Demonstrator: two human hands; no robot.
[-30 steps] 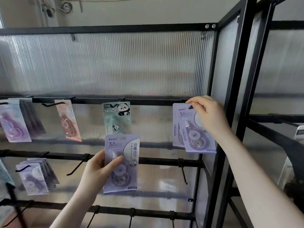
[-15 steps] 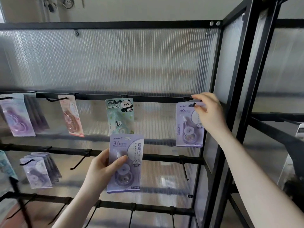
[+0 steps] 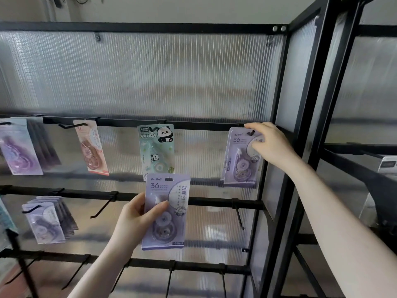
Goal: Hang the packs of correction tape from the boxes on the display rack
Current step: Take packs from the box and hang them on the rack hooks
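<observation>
At the right end of the display rack's (image 3: 279, 117) upper rail, the right hand (image 3: 269, 145) pinches the top right corner of a lilac pack of correction tape (image 3: 238, 166), thumb on its printed face and forefinger stretched to the rail above. The pack's hang hole sits over the black hook (image 3: 251, 132) there, and a second pack of the same kind seems to hang just behind it, though only its edge shows. The left hand (image 3: 137, 220) holds another lilac pack (image 3: 166, 211) upright in front of the middle rail, thumb across the card's face and the fingers hidden behind it; this pack is on no hook. Its top edge overlaps the bottom of a green panda pack (image 3: 155, 151) that hangs from the upper rail near the middle. Farther left on that rail hang a pink pack (image 3: 91, 147), turned partly edge-on, and at the left edge a group of purple packs (image 3: 17, 147). On the middle rail near the left edge a bunch of pale lilac packs (image 3: 46, 222) shares one hook, while the hooks beside and to the right of it are bare. A ribbed translucent panel (image 3: 150, 72) backs the rack inside its black frame. To the right stands a second black-framed rack (image 3: 365, 160).
</observation>
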